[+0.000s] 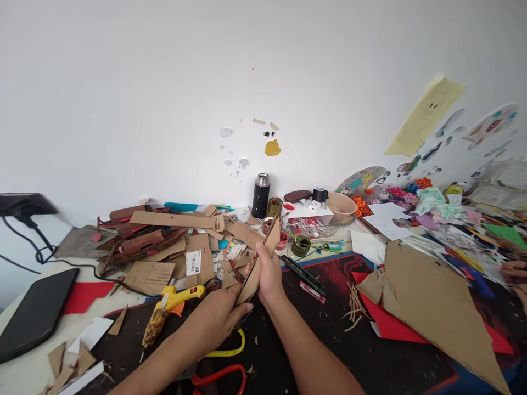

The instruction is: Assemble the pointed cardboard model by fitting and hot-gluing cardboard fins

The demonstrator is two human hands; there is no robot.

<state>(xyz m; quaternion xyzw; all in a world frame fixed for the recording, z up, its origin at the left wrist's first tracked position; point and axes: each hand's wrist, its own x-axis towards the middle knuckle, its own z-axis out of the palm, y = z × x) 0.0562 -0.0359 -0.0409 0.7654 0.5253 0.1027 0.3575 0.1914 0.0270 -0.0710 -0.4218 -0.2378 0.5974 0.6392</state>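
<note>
Between my two hands is a long, narrow piece of cardboard (273, 238), tilted with its far end up to the right. My left hand (222, 314) grips its near lower end, thumb along the edge. Higher up, my right hand (270, 275) is closed around its middle; part of the piece is hidden behind the fingers. Scissors with a yellow and a red handle (220, 373) lie on the dark mat just below my hands. A yellow glue gun (167, 310) rests to the left of my left hand. Right of my right hand lies a dark green utility knife (303, 274).
Cardboard scraps (150, 276) and brown model boats (144, 244) crowd the back left. A black thermos (261, 198), paint pots (301, 246) and a beige bowl (341, 206) stand by the wall. A large cardboard sheet (436, 302) lies right. Another person's hand (514, 271) shows far right.
</note>
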